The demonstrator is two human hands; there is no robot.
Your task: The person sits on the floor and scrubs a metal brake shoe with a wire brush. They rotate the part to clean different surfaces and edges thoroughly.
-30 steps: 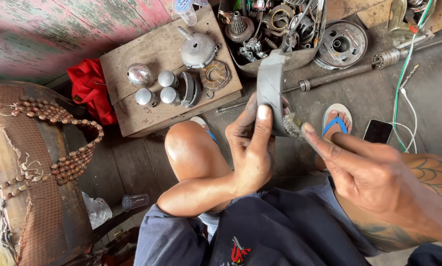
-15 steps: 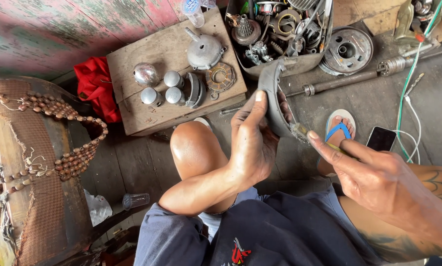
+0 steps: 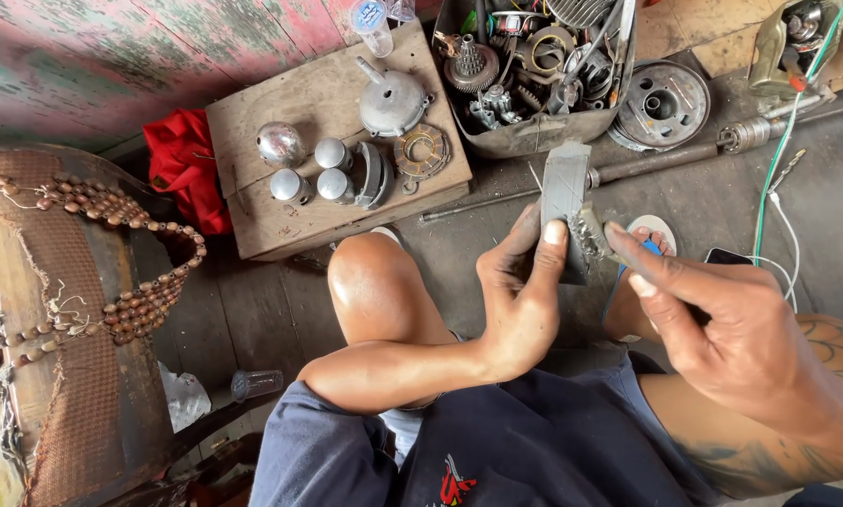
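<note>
The left hand (image 3: pixel 520 291) clamps a grey brake shoe (image 3: pixel 566 192) upright; just beside the shoe, the right hand (image 3: pixel 722 319) pinches a small wire brush (image 3: pixel 592 237) against it.

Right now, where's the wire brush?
In the right hand, right of centre, its bristles against the grey brake shoe held by the left hand.

A wooden board (image 3: pixel 280 113) carrying metal caps (image 3: pixel 313 169) lay left of a parts tray (image 3: pixel 525 136), with a rod (image 3: pixel 665 158) beside it.
</note>
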